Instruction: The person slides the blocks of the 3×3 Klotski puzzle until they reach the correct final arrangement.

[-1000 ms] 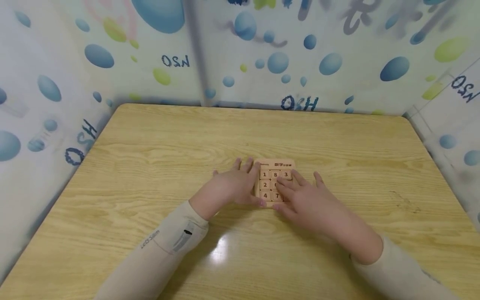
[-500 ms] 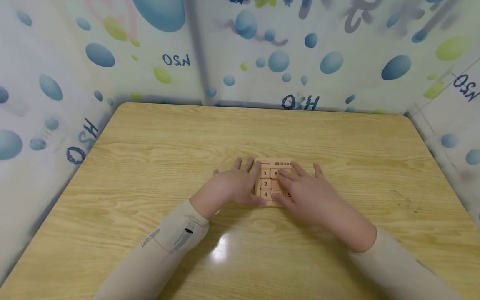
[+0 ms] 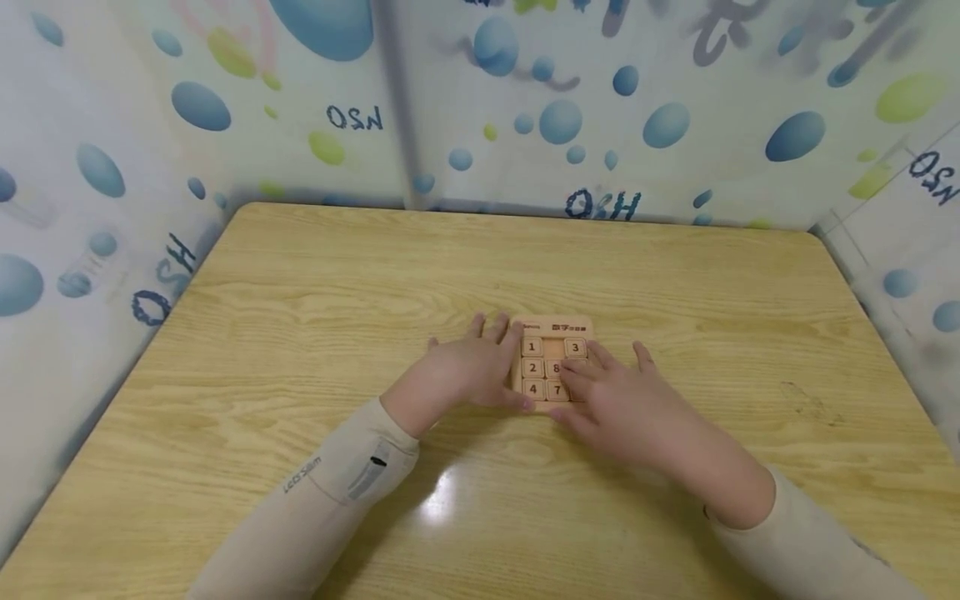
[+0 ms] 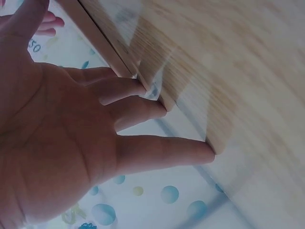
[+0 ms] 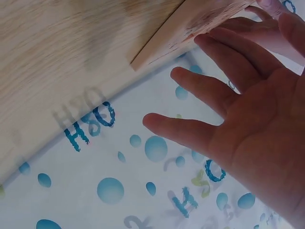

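A square wooden number slide puzzle (image 3: 543, 320) lies flat on the table. Its left column reads 1, 2, 4; the tile marked 8 (image 3: 556, 367) sits in the middle row, below a vacant cell of the top row. My left hand (image 3: 467, 371) spans the left side, thumb by the lower corner and index finger by the upper one; in the left wrist view its fingers (image 4: 164, 151) are spread and nearly straight. Over the right part lies my right hand (image 3: 630, 404), fingers extended, a fingertip touching tile 8. It hides the lower right tiles.
The wood-grain table (image 3: 360, 275) reaches back to a wall (image 3: 450, 100) printed with blue and green drops. Similar printed walls stand at left and right. Both forearms wear light sleeves (image 3: 337, 492).
Tile 8 has slid down from the top row into the middle cell, leaving the top middle cell vacant. My right hand has drawn toward me with it; the left hand stays in place.
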### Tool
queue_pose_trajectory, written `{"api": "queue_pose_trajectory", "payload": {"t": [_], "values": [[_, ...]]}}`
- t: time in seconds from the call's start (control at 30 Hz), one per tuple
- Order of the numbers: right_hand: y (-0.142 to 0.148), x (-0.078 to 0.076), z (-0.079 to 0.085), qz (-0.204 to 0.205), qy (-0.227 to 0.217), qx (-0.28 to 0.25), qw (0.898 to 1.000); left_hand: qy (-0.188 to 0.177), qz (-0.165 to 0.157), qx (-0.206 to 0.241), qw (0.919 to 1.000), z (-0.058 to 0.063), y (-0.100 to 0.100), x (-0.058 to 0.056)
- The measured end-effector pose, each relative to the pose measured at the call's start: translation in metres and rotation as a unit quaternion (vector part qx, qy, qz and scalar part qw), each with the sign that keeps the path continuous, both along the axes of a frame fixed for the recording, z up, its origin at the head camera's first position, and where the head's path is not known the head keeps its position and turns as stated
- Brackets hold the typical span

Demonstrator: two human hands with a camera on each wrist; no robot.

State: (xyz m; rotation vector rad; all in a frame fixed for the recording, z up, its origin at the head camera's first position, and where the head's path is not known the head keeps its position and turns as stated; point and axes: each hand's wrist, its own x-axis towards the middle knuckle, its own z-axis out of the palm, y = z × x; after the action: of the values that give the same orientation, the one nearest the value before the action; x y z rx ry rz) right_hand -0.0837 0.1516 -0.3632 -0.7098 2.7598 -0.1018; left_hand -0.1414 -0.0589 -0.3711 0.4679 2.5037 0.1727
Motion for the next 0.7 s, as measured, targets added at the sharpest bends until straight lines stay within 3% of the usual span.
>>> {"api": "queue_pose_trajectory", "payload": {"t": [0.17, 0.37, 0.47, 0.7], "values": [[-0.001, -0.002, 0.003, -0.023, 0.002, -0.005, 1.0, 0.001, -0.001, 0.001, 1.0, 0.001, -0.001, 0.0], [-0.003, -0.014, 0.002, -0.075, -0.016, 0.031, 0.997, 0.0, 0.005, 0.009, 0.9999, 0.0, -0.001, 0.0], [-0.005, -0.017, 0.001, -0.072, -0.034, 0.019, 0.997, 0.0, 0.008, 0.009, 0.9999, 0.0, -0.001, 0.0], [-0.012, -0.02, -0.004, -0.054, -0.031, -0.019, 0.998, 0.014, 0.005, -0.006, 0.9999, 0.003, 0.0, 0.0]]}}
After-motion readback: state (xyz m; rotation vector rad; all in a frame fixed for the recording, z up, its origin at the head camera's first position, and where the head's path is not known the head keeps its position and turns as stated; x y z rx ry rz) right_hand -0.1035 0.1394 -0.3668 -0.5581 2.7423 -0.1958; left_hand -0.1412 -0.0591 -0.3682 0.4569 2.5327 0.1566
